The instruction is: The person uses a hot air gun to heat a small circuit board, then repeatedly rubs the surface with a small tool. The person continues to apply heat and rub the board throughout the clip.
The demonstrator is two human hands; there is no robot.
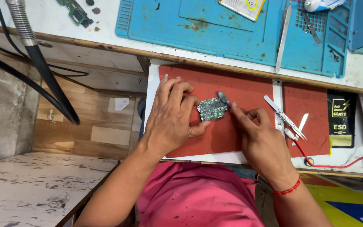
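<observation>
— What's spread over the tabletop (pixel 106 46) from where you stand?

— A big blue silicone mat (pixel 198 29), ribbed and stained. Nearer the person, a flat red mat (pixel 248 84), matte and a bit scuffed.

— And the hands?

— The left hand (pixel 171 117) grips a small green circuit board (pixel 212 109) by its edge, thumb beneath, on the red mat. The right hand (pixel 259 134) is loosely curled, forefinger touching the board's corner by a small purple-tipped thing.

— Anything smaller?

— Steel tweezers (pixel 283 116), thin and shiny, just right of that hand.
</observation>
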